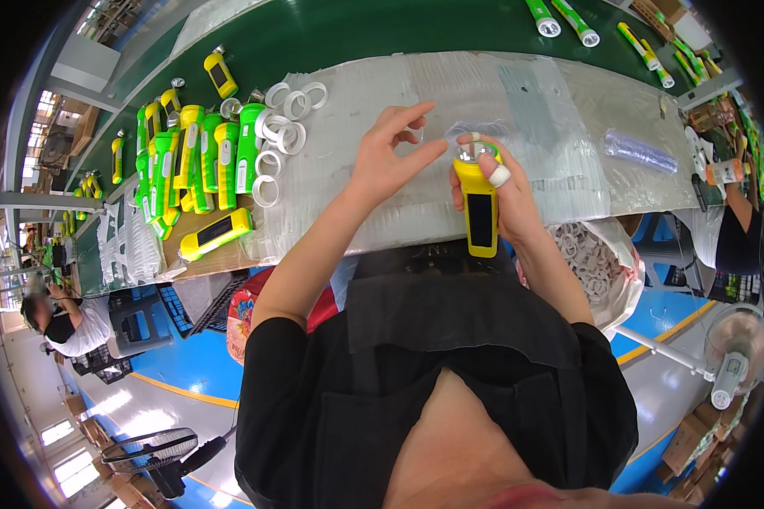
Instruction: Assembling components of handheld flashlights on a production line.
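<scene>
My right hand is wrapped around a yellow flashlight with a dark panel on its body. The shiny reflector head of the flashlight points away from me, and white bands circle a thumb and a finger of that hand. To the left, my left hand hovers over the table, thumb and fingers apart. Something clear shows by its fingertips; whether it touches them I cannot tell. Just beyond the flashlight lie clear round discs. White rings lie left of my left hand.
Green and yellow flashlights are heaped at the left; one yellow flashlight lies nearer. A clear plastic-wrapped roll rests at the right. Below the table edge, a bag of white rings stands by my right arm. Another person's arm reaches in.
</scene>
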Demonstrator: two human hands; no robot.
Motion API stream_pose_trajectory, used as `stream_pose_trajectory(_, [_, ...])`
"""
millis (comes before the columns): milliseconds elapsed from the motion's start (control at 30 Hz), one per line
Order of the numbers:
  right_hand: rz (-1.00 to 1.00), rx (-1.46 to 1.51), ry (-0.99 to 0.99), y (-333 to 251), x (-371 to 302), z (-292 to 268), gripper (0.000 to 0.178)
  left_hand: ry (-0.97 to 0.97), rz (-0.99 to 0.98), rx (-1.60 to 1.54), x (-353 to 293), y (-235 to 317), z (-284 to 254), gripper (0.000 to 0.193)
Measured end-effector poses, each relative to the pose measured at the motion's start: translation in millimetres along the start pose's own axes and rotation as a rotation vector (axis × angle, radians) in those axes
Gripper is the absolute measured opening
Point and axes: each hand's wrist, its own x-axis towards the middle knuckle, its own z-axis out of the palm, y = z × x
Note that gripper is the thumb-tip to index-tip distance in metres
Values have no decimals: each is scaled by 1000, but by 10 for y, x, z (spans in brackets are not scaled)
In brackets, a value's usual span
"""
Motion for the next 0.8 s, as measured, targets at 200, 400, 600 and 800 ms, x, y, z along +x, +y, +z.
stream_pose_trajectory(200, [39, -21, -179, -21, 197, 334, 48, -97, 256, 108, -233, 283, -268, 36])
stream_pose_trajectory(400, [70, -110, -339, 21, 345, 493, 36, -27, 382, 232, -379, 269, -429, 42])
stream_pose_trajectory(600, [71, -80, -451, 158, 511, 630, 36, 148, 419, 73, -400, 174, -466, 35])
stream_pose_trajectory(800, [131, -41, -452, 186, 689, 767, 40, 153, 482, 298, -317, 86, -660, 36])
